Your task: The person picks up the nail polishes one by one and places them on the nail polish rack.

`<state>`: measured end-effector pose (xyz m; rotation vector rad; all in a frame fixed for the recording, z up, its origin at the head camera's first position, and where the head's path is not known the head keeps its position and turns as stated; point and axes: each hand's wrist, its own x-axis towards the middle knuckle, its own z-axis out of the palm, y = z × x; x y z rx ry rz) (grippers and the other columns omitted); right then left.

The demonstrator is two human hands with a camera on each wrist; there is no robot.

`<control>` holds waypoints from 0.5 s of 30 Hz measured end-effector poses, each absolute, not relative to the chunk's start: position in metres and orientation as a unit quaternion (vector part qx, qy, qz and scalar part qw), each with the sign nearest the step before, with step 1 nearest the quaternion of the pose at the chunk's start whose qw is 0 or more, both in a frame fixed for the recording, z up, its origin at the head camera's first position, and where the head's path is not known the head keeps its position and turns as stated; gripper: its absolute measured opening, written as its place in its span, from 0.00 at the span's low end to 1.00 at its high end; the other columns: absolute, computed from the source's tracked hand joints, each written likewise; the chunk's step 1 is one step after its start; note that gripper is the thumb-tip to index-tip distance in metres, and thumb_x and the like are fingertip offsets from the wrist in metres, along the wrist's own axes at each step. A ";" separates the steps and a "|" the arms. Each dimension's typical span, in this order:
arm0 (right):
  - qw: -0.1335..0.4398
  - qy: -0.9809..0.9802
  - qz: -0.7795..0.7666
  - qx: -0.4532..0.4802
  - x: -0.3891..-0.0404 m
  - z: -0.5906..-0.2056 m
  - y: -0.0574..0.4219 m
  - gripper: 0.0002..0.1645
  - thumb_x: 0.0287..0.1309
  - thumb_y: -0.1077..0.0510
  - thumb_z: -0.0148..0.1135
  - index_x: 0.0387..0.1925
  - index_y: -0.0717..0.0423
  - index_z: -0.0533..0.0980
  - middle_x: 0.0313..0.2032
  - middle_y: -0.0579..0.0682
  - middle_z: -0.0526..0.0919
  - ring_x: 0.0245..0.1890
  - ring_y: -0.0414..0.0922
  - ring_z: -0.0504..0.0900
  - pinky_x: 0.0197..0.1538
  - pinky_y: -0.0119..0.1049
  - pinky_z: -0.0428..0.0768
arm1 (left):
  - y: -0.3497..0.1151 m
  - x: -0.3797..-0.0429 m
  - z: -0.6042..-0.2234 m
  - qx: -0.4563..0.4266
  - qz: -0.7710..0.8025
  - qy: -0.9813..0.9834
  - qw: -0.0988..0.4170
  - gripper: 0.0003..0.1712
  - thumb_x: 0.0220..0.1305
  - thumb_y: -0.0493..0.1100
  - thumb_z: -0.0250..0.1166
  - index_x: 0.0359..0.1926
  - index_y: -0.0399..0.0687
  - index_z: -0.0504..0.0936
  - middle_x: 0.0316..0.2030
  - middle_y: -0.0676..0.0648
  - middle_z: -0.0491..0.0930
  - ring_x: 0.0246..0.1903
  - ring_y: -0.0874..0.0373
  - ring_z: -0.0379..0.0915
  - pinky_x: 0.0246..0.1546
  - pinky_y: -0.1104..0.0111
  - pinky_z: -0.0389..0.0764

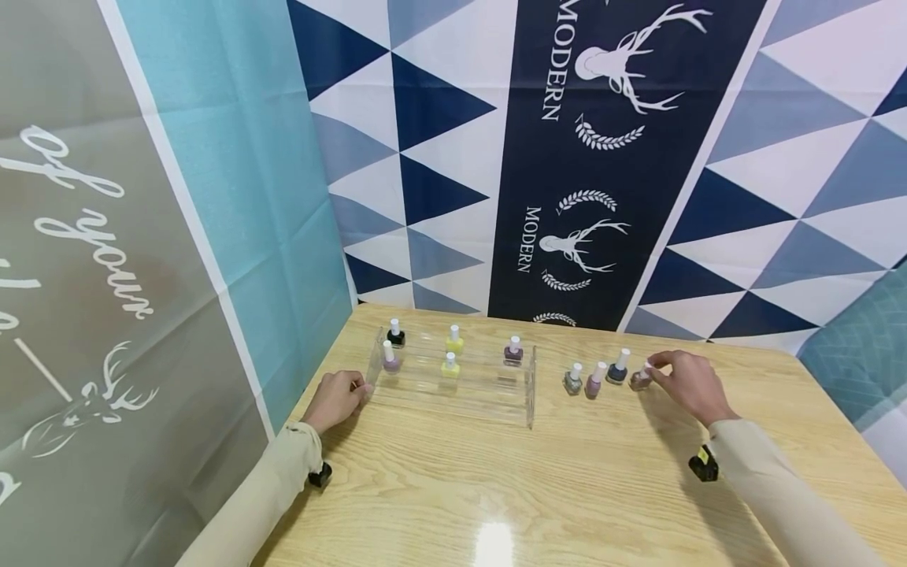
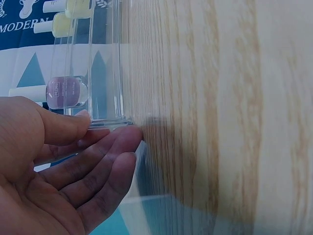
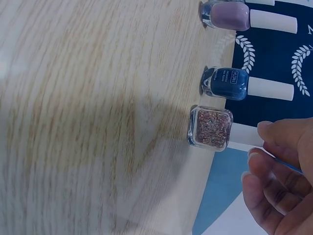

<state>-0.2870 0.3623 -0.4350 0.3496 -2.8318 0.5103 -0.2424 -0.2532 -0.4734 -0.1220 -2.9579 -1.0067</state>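
Note:
At the left end of a clear stepped acrylic display rack [image 1: 453, 405], my left hand [image 1: 338, 400] pinches the rack's end between thumb and fingers. Close above that thumb, in the left wrist view, a mauve nail polish bottle [image 2: 65, 92] stands on the rack. My right hand [image 1: 690, 386] holds a glittery, reddish-brown nail polish bottle [image 3: 212, 128] by its white cap [image 3: 244, 134], thumb and index finger on the cap. The bottle is upright at the right end of a loose row. Beside it is a dark blue nail polish bottle [image 3: 226, 83].
The rack also bears a black bottle [image 1: 396, 337], two yellow bottles [image 1: 449, 368] and a dark purple bottle [image 1: 513, 353]. Left of the blue one stand a pink-mauve bottle [image 1: 593, 386] and a silvery-grey bottle [image 1: 572, 383]. Patterned cloth [image 1: 439, 157] hangs behind the wooden table [image 1: 439, 488].

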 end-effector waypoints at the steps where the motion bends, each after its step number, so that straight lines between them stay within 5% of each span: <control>1: 0.123 -0.969 0.175 0.120 -0.287 -0.436 0.362 0.13 0.63 0.59 0.70 0.44 0.66 0.85 0.44 0.67 0.87 0.42 0.70 0.83 0.36 0.62 0.79 | -0.253 -0.242 -0.473 -0.040 -0.322 -0.946 0.007 0.15 0.75 0.40 0.63 0.26 0.46 0.81 0.16 0.52 0.79 0.16 0.59 0.73 0.18 0.66 0.70; 15: 0.140 -0.966 0.180 0.118 -0.296 -0.445 0.360 0.12 0.64 0.61 0.67 0.44 0.67 0.85 0.42 0.65 0.88 0.41 0.68 0.84 0.40 0.63 0.78 | -0.252 -0.242 -0.472 -0.039 -0.323 -0.946 0.007 0.15 0.74 0.39 0.64 0.26 0.46 0.81 0.16 0.52 0.79 0.15 0.59 0.73 0.18 0.66 0.70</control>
